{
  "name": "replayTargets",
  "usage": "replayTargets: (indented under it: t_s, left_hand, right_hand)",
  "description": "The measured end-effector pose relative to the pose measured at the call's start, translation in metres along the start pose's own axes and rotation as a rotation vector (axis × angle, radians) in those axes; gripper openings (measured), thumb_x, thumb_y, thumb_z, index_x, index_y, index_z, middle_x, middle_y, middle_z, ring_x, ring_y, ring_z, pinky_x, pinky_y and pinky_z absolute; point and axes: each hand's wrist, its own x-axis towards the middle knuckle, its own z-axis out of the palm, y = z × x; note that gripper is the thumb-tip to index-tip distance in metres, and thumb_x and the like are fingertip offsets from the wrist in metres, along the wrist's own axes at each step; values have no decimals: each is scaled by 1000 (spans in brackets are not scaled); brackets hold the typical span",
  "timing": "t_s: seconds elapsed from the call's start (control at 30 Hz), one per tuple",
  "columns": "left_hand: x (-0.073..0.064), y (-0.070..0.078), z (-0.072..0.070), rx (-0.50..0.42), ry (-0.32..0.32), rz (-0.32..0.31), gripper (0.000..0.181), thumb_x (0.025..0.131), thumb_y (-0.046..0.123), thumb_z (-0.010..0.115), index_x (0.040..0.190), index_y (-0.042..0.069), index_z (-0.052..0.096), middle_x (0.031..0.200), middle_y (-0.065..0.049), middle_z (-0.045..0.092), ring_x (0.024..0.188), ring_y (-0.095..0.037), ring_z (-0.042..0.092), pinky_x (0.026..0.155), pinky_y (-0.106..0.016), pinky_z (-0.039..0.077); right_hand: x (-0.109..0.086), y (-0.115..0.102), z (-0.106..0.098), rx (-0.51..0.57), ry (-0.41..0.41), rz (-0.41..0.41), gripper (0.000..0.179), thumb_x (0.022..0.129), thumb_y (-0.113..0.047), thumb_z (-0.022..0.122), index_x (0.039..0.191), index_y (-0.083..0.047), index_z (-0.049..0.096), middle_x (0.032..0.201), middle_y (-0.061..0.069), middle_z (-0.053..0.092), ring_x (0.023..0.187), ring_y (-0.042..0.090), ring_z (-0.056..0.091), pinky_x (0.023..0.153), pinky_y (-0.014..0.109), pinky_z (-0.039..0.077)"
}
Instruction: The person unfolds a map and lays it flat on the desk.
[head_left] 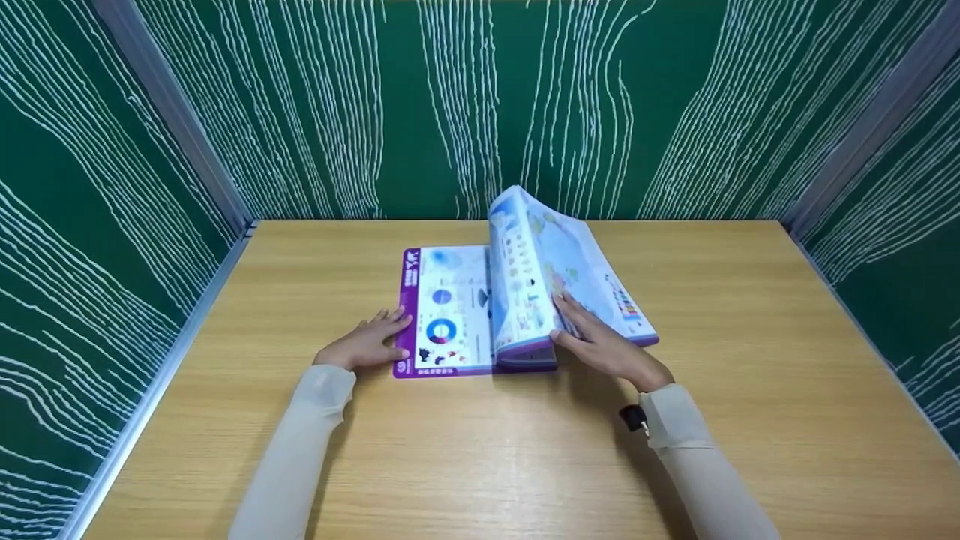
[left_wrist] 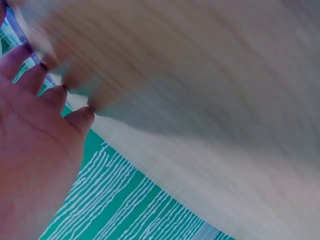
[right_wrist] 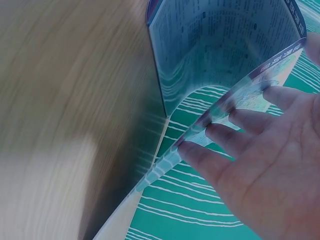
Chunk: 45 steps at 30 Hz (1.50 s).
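A folded glossy sheet [head_left: 465,277] with a purple border, printed with diagrams and a map, lies on the table. Its left panel is flat; the middle rises in a curved fold, and a map panel [head_left: 592,262] slopes down to the right. My left hand [head_left: 366,343] rests at the purple left edge, fingers spread and fingertips touching it. My right hand [head_left: 609,351] lies on the lower part of the sloping panel with its fingers extended. In the right wrist view, the right fingertips [right_wrist: 192,150] touch the panel beside the bent fold.
The wooden table [head_left: 480,450] extends around the sheet on all sides. Green walls [head_left: 450,97] with white wavy lines stand at the back and both sides. A small black object [head_left: 632,417] hangs at the right cuff.
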Motion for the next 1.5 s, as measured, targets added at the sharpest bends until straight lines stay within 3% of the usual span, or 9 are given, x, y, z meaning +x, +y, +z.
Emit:
replayTargets:
  t_s: [0.2, 0.97, 1.23, 1.5]
  left_hand:
    - [-2, -5, -2, -12, -4, 10, 70, 95, 34, 56, 153, 18, 22, 163, -5, 6, 150, -32, -5, 120, -53, -5]
    - [-13, -19, -11, 2, 19, -68, 70, 94, 37, 56, 153, 22, 22, 163, -1, 6, 149, -32, -9, 120, -55, -5]
    - [-16, -24, -14, -8, 32, -73, 70, 95, 42, 53, 153, 19, 22, 163, -4, 7, 149, -35, -9, 118, -59, -5]
    - [-20, -28, -19, 41, 50, -84, 68, 96, 35, 53, 153, 13, 22, 162, -9, 7, 148, -38, -7, 118, -58, -4]
  right_hand:
    - [-2, 8, -3, 33, 13, -46, 76, 97, -53, 44, 156, -21, 8, 163, 10, -2, 149, 37, 0, 118, 60, 8]
    - [-11, 33, -17, 30, 34, 60, 78, 97, -59, 38, 155, -25, -1, 163, 9, -8, 149, 38, -6, 116, 65, 2]
    - [-14, 44, -24, 34, 31, 52, 79, 98, -56, 38, 156, -19, -1, 163, 10, -7, 149, 37, -6, 117, 63, 3]
    - [-17, 56, -29, 17, 14, 93, 79, 98, -58, 36, 155, -17, 0, 162, 14, -7, 148, 40, -7, 116, 64, 2]
